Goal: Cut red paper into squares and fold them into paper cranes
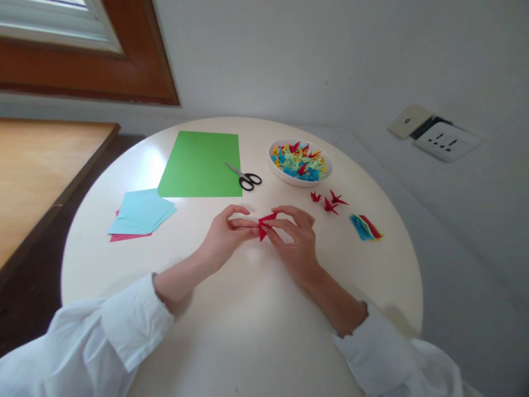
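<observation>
A small piece of folded red paper (263, 226) with pointed corners is held just above the middle of the table, between both hands. My left hand (230, 232) pinches its left edge. From the other side, my right hand (294, 234) grips it between thumb and fingers, with the fingertips covering part of the folds. Beyond and to the right of my right hand, several red paper cranes (330, 205) lie on the table. Black-handled scissors (248, 181) rest beyond the hands, their blades over a green sheet (202, 165).
A white bowl (285, 177) full of colourful paper cranes stands at the back of the round white table (231, 331). Folded paper strips (366, 227) lie at the right. Light blue paper squares (142, 212) overlap pink ones at the left. A wall socket (446, 141) is at the right.
</observation>
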Available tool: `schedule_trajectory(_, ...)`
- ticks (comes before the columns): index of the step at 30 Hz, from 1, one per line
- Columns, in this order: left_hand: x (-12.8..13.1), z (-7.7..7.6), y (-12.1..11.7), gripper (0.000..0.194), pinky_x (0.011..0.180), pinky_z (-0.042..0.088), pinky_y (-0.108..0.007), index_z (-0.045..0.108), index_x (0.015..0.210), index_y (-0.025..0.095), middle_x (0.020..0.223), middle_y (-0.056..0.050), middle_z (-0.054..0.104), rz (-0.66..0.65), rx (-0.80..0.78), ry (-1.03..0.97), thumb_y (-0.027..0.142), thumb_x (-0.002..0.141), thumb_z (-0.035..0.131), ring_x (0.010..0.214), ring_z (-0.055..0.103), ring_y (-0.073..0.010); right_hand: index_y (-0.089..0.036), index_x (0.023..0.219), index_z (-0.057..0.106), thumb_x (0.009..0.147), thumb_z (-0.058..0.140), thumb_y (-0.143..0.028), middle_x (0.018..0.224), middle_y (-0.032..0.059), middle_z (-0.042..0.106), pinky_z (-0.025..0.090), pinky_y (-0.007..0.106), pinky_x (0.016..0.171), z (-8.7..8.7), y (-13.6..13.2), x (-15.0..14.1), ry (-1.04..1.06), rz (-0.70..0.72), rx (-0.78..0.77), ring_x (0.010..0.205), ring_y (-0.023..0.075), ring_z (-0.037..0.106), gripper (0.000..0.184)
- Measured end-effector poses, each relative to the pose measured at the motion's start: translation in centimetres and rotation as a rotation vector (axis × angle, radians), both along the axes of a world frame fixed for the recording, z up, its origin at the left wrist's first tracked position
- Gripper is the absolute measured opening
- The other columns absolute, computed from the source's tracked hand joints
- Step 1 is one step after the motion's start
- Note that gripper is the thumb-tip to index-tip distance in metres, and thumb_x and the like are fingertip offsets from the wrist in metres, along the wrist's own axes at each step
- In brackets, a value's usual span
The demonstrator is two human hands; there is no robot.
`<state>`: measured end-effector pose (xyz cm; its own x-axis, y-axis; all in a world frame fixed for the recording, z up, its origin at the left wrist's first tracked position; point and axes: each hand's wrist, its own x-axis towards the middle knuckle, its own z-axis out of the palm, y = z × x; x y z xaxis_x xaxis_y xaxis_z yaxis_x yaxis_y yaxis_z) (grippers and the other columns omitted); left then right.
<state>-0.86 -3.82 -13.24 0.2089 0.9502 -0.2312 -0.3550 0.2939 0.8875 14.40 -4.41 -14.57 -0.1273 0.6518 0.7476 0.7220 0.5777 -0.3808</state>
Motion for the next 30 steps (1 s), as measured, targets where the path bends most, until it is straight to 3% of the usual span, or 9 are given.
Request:
schedule_trajectory(12, -0.32, -0.24, -0.1, 0.036, 0.072, 0.053, -0.026, 0.053, 0.088, 0.017, 0.073, -0.002, 0.07, -0.063, -0.135, -0.132, 0.01, 0.06, 0.074, 0.068, 0.066, -0.0109, -0.026, 0.075, 0.066, 0.079, 0.06, -0.019, 0.088, 0.0011, 0.07, 0.038, 0.037, 0.081, 0.1, -0.2, -0.03, 0.018, 0.048, -0.053, 0.089, 0.0188, 0.063, 0.01)
schedule_trajectory(20, -0.29, -0.16, 0.02, 0.028, 0.068, 0.051, -0.022, 0.054, 0.083, 0.016, 0.067, -0.001, 0.069, -0.033, -0.125, -0.123, 0.012, 0.062, 0.073, 0.065, 0.065, -0.0096, -0.026, 0.079, 0.067, 0.079, 0.059, -0.017, 0.093, 0.0011, 0.071, 0.036, 0.039, 0.084, -0.03, -0.14, 0.14, -0.057, 0.062, -0.047, 0.095, 0.0197, 0.061, 0.012)
schedule_trajectory(30, -0.34, -0.34, 0.13, 0.03, 0.072, 0.05, -0.026, 0.055, 0.079, 0.015, 0.065, -0.001, 0.07, 0.012, -0.074, -0.116, 0.015, 0.058, 0.077, 0.065, 0.065, -0.0113, -0.028, 0.084, 0.068, 0.082, 0.058, -0.017, 0.1, 0.0015, 0.07, 0.038, 0.039, 0.084, 0.08, -0.11, 0.29, -0.159, 0.065, 0.003, 0.098, 0.0203, 0.059, 0.015)
